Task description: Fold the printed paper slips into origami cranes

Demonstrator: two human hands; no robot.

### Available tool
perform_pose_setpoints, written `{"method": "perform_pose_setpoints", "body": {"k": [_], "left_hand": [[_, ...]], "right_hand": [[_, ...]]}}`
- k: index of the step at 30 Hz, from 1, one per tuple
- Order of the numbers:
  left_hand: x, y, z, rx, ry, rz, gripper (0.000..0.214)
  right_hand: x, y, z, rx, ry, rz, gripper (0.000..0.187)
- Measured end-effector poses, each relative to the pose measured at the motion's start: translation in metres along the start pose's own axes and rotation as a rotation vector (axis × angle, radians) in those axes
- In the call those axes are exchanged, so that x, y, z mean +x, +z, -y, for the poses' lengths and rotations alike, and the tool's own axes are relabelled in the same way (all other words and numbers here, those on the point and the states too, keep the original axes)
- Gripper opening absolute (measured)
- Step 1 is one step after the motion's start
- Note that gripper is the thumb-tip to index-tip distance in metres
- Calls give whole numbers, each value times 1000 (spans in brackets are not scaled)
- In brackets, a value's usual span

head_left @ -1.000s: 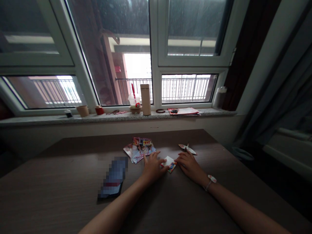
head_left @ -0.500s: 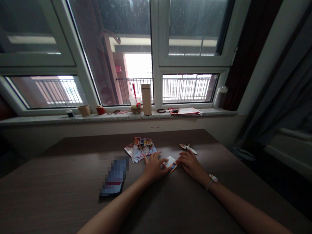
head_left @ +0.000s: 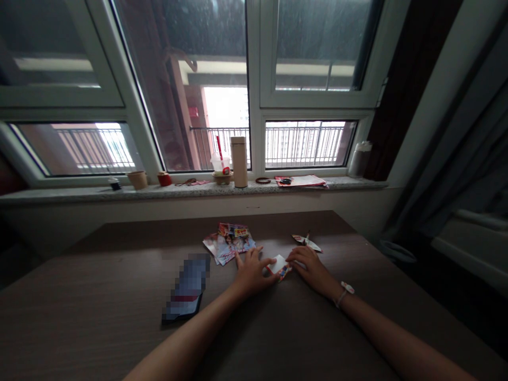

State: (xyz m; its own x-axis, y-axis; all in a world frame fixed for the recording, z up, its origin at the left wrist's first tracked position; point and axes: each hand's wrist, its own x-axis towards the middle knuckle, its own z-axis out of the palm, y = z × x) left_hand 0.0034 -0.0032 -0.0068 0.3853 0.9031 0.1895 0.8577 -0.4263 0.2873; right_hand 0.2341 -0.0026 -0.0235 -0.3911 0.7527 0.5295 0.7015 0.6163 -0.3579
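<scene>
A small piece of folded paper [head_left: 280, 263], white with a bright patterned strip along its lower edge, lies on the table between my hands. My left hand [head_left: 252, 272] holds it at the left side, thumb and index finger on it, other fingers spread on the tabletop. At its right edge, my right hand [head_left: 308, 267] has its fingertips closed on the paper; the thumb is mostly hidden. Just beyond my right hand sits a folded paper crane [head_left: 307, 242]. Several colourful printed sheets [head_left: 232, 244] lie fanned out past my left fingers.
On the brown table [head_left: 99, 296], a phone [head_left: 186, 288], partly pixelated, lies left of my left forearm. The windowsill behind carries a beige flask [head_left: 238, 163], a paper cup [head_left: 137, 180], a plastic cup with a red straw [head_left: 220, 163], papers [head_left: 304, 181] and a clear bottle [head_left: 360, 160].
The right fingertips have shifted slightly at the paper's right edge, and the patterned strip looks a little narrower. My left hand stays nearly in place.
</scene>
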Motion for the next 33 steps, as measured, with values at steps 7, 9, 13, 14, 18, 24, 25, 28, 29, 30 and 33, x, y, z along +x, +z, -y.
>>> {"method": "perform_pose_setpoints", "body": {"k": [7,9,13,14,18,24,25,28,29,30,33], "left_hand": [[0,1,0,-3,24,1,46],[0,2,0,-1,29,-4,46],[0,1,0,-5,37,3,45],[0,1,0,-6,37,3,45],[0,-1,0,-10,37,15,45],[1,0,2,-18,37,32,47],[1,1,2,-19,39,29,48],[0,2,3,-28,41,19,48],[0,2,2,-32,39,16,48],[0,2,2,-34,38,13,48],[0,1,1,-34,33,6,48]], "right_hand": [[5,2,4,31,57,33,20],[6,5,2,41,83,48,20],[7,14,-3,71,157,50,18],[7,16,-4,71,177,47,18],[7,25,-9,42,208,14,18],[7,27,-12,76,230,12,18],[7,27,-13,77,235,14,18],[8,28,-12,58,257,16,17],[8,27,-12,47,265,21,17],[9,27,-11,37,269,28,17],[11,26,-8,26,260,53,15]]}}
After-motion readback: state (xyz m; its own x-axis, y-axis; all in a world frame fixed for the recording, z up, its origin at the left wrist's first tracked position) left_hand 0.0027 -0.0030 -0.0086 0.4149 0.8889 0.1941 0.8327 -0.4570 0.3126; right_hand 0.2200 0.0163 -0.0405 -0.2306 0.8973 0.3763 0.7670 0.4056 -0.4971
